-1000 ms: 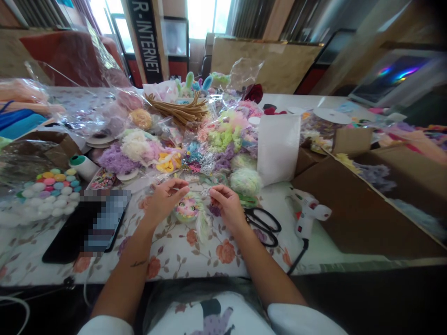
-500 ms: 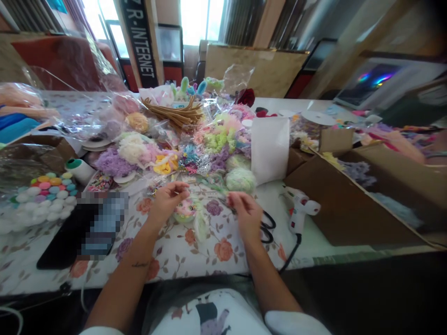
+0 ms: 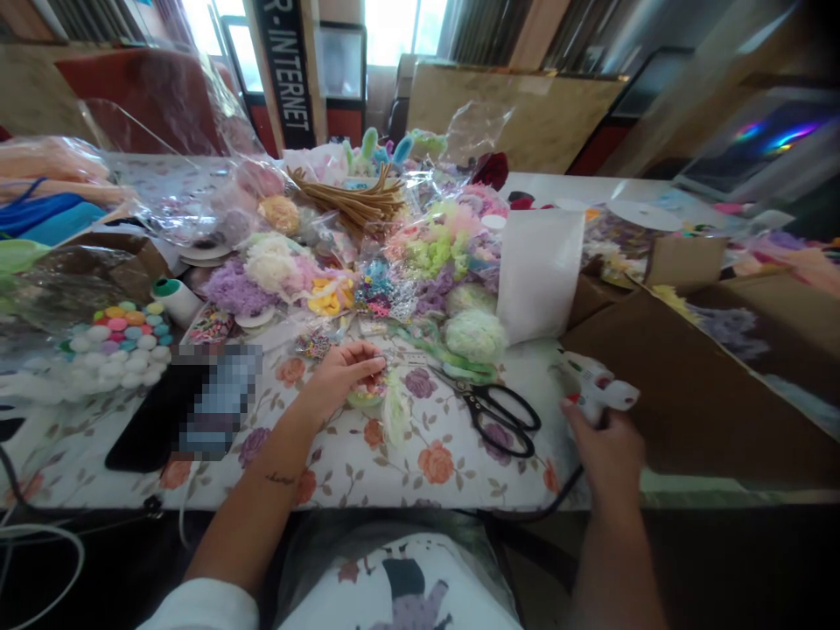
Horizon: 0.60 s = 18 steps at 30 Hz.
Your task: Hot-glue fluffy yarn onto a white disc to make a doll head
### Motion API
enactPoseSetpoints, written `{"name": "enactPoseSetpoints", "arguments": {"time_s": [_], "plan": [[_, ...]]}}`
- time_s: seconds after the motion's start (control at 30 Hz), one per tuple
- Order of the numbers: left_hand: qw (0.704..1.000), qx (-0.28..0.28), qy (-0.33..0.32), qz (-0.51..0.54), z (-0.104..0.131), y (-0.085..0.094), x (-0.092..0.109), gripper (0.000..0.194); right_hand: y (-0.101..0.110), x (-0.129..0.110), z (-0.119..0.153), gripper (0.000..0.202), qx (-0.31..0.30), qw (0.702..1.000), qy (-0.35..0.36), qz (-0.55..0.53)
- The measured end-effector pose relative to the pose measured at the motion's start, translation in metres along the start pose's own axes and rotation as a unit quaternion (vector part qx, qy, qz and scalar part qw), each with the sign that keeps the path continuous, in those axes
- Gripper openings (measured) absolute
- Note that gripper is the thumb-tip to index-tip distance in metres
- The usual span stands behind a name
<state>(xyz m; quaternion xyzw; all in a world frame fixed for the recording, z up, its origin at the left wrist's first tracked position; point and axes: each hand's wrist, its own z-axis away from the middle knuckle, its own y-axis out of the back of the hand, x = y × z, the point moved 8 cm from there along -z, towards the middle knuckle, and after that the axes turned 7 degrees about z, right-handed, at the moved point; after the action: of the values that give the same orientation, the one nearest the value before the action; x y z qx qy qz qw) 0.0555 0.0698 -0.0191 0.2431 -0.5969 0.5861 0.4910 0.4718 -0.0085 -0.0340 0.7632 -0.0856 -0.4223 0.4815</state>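
Note:
My right hand (image 3: 607,451) is closed around the handle of a white glue gun (image 3: 594,385) at the right of the table. A black cord trails from below that hand. My left hand (image 3: 347,372) is bent in a pinch above a small pastel craft piece; what its fingertips hold, if anything, is hidden. From under those fingers a pale green fluffy tassel (image 3: 395,411) hangs to the right. Black-handled scissors (image 3: 502,418) lie between my hands, blades pointing away to the left. Green ribbon (image 3: 459,360) lies just behind the blades.
A cardboard box (image 3: 675,394) stands close at the right, with a white sheet (image 3: 542,276) upright behind it. Yarn balls (image 3: 473,334), brown stems (image 3: 354,199) and plastic-wrapped supplies fill the back. Pompoms (image 3: 118,346) and a dark phone (image 3: 150,420) lie at the left.
My right hand has moved right, from beside the scissors to the glue gun, and grasped it. My left hand has come down over the craft piece. The view has shifted slightly.

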Motion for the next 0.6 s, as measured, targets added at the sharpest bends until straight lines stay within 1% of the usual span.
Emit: {"name": "enactPoseSetpoints", "arguments": {"time_s": [0.07,0.13,0.2,0.23,0.27,0.3,0.37,0.4,0.43,0.47,0.5,0.57,0.6], "plan": [[0.999,0.003,0.009,0.036,0.0,0.0,-0.001,0.029,-0.004,-0.005,-0.012,0.032,-0.022,0.998,0.006,0.052],[0.998,0.0,0.017,0.067,0.0,-0.002,-0.003,0.031,-0.004,-0.007,-0.019,0.04,-0.034,0.996,0.008,0.082],[0.995,-0.007,0.025,0.094,0.0,-0.004,-0.005,0.034,-0.003,-0.008,-0.019,0.043,-0.043,0.995,0.009,0.093],[0.994,-0.011,0.029,0.107,0.0,-0.005,-0.006,0.035,0.0,-0.007,-0.017,0.042,-0.04,0.995,0.006,0.09],[0.992,-0.013,0.034,0.119,0.0,-0.006,-0.007,0.036,0.005,-0.006,-0.012,0.04,-0.023,0.996,-0.006,0.082],[0.991,-0.011,0.038,0.132,0.0,-0.007,-0.007,0.035,0.013,-0.006,-0.005,0.037,0.003,0.998,-0.018,0.061],[0.987,0.003,0.042,0.157,-0.001,-0.006,-0.008,0.036,0.03,-0.011,0.014,0.023,0.071,0.996,-0.035,-0.041],[0.984,0.014,0.041,0.171,-0.002,-0.004,-0.007,0.036,0.036,-0.018,0.025,0.015,0.088,0.987,-0.027,-0.129],[0.982,0.024,0.04,0.185,-0.002,-0.002,-0.007,0.036,0.037,-0.027,0.037,0.019,0.082,0.969,-0.016,-0.231],[0.979,0.034,0.037,0.199,-0.002,-0.001,-0.006,0.036,0.034,-0.038,0.048,0.024,0.058,0.947,-0.013,-0.316],[0.976,0.042,0.036,0.212,-0.002,0.001,-0.006,0.034,0.028,-0.051,0.059,0.026,0.017,0.928,-0.009,-0.372],[0.971,0.052,0.034,0.229,-0.002,0.003,-0.004,0.029,0.004,-0.082,0.083,0.027,-0.111,0.884,-0.012,-0.453],[0.97,0.054,0.033,0.233,-0.002,0.004,-0.004,0.027,-0.01,-0.098,0.096,0.029,-0.185,0.864,-0.01,-0.469]]}}
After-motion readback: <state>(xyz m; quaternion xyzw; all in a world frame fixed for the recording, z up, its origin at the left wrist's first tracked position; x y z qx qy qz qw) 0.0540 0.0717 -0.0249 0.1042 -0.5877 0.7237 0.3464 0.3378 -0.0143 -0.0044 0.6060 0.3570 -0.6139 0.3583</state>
